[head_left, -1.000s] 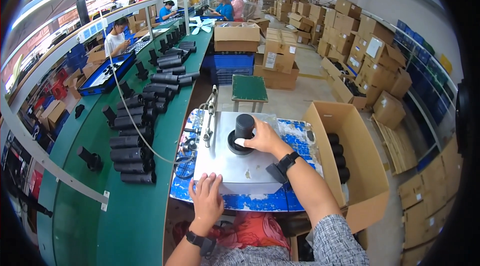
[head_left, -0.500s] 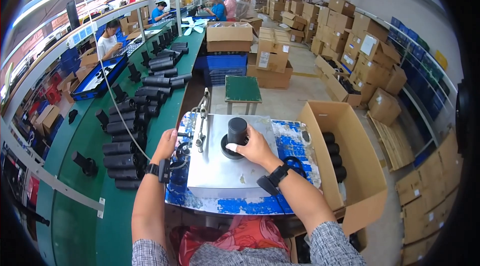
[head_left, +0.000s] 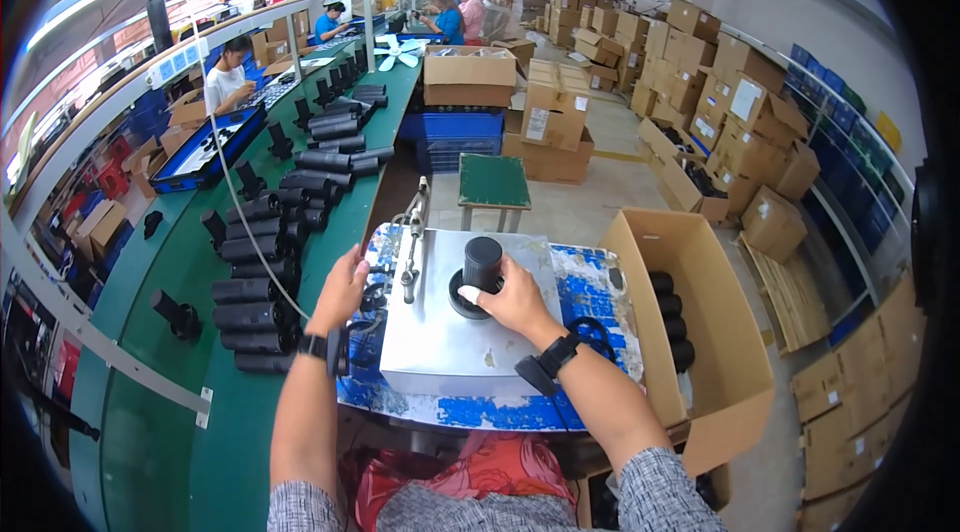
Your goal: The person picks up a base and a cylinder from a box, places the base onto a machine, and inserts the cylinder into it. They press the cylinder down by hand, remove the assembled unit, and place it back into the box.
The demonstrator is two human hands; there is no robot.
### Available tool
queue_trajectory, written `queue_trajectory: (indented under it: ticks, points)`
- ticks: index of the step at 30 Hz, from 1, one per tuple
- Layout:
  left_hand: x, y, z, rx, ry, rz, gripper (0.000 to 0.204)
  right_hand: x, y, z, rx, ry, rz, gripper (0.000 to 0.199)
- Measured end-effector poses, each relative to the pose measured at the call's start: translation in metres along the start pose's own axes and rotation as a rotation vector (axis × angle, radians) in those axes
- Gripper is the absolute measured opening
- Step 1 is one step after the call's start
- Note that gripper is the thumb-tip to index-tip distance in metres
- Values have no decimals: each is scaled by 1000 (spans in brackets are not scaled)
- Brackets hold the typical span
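The black cylinder (head_left: 482, 267) is standing upright in a round seat on the steel fixture (head_left: 462, 332), in the middle of the blue-patched bench (head_left: 590, 277). The right hand (head_left: 515, 300) is curling around its base, fingers closing on the collar. The left hand (head_left: 342, 284) is reaching to the fixture's left edge, just beside the upright lever (head_left: 411, 242), fingers partly bent; whether it is gripping anything I cannot tell. To do this well, I judge, the right hand should be keeping the cylinder square in its seat and its fingers off the top while the left is working beside the lever. More cylinders are lying on the green belt (head_left: 180, 412) at left and in the carton (head_left: 700, 332) at right. The seat under the cylinder is being hidden by the palm, and the left fingertips are being lost in dark clutter
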State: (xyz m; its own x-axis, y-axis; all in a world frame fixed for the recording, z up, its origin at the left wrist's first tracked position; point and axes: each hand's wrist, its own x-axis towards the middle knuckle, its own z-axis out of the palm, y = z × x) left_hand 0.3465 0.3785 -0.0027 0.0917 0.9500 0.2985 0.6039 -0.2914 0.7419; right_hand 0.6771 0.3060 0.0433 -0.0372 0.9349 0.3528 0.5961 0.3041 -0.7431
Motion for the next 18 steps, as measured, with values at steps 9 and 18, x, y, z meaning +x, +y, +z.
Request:
queue_trajectory:
  ticks: [9, 18]
  points:
    - [-241, 149, -65, -61, 309, 500, 39, -45, -190, -106, 522, 189, -562, 58]
    - [-318, 129, -64, 95, 566, 128, 66, -185, -165, 63, 47, -268, -716, 65]
